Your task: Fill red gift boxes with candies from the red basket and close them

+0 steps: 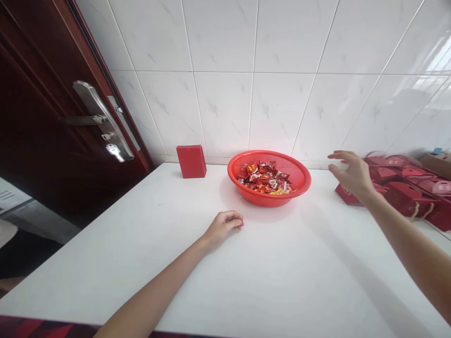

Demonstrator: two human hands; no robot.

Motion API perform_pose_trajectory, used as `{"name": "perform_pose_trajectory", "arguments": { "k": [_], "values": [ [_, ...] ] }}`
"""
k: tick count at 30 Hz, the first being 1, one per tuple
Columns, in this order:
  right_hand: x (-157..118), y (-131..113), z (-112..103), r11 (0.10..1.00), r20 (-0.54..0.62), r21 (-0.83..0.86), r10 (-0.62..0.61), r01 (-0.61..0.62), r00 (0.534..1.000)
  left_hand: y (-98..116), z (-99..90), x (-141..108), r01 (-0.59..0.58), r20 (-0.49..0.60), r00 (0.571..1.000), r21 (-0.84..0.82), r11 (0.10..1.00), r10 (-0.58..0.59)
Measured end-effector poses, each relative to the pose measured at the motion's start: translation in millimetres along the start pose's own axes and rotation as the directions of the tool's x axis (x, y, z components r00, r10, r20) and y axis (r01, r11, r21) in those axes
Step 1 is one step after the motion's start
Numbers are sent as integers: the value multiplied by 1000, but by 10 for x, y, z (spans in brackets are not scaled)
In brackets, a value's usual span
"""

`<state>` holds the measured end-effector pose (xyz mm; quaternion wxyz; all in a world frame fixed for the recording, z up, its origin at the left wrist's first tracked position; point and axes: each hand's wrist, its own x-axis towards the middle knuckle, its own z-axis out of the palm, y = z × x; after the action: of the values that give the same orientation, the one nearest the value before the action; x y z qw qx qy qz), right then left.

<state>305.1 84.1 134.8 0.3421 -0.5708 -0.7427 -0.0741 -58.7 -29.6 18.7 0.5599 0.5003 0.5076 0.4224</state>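
Note:
My left hand (pixel 224 226) rests on the white tabletop (pixel 268 272), its fingers curled together with no object showing in them. Just beyond it stands a red plastic basket (pixel 268 201) with a perforated wall. Wrapped candies (pixel 269 180) in red, gold and pink lie heaped inside. Raised at the right, my right hand (pixel 350 173) has thumb and fingers apart and holds nothing. It hovers in front of several dark red gift boxes (pixel 405 195) with rope handles, partly hiding the nearest ones.
Upright against the tiled wall (pixel 225 108) at the back left is a red box (pixel 191 162). A dark wooden door (pixel 45 61) with a metal handle (pixel 84 120) and keys (pixel 114 151) borders the table's left side. A brown carton (pixel 437 164) sits behind the gift boxes.

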Motion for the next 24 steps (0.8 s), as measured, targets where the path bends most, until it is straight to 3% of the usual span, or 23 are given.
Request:
{"name": "perform_pose_trajectory", "arguments": {
  "k": [3,5,7,11,12,14,20,24],
  "values": [
    [-428,-492,172,977,-5,151,-153,152,988,3,2,-3,0,1,1000,6,1000,0],
    [-774,-841,301,823,0,393,-446,410,895,5,7,-9,-1,1,1000,11,1000,1],
    [-1111,-1146,437,676,9,519,-617,524,787,7,12,-20,-8,-1,1000,13,1000,8],
    [-1630,-1504,723,518,84,603,-797,606,598,17,-16,-41,-27,-7,1000,36,999,27],
    [-1722,-1542,793,496,89,620,-814,608,574,25,-36,-41,-32,-11,999,50,998,32],
    [-1868,-1580,917,484,122,652,-827,584,549,53,-93,-30,-44,-22,999,83,996,46],
    [-2057,-1596,1081,458,94,707,-816,539,571,213,-324,-8,-75,-98,991,187,980,95],
    [-2065,-1596,1107,454,75,700,-814,551,576,246,-660,-292,-76,-188,970,371,925,155]
  ]
}}
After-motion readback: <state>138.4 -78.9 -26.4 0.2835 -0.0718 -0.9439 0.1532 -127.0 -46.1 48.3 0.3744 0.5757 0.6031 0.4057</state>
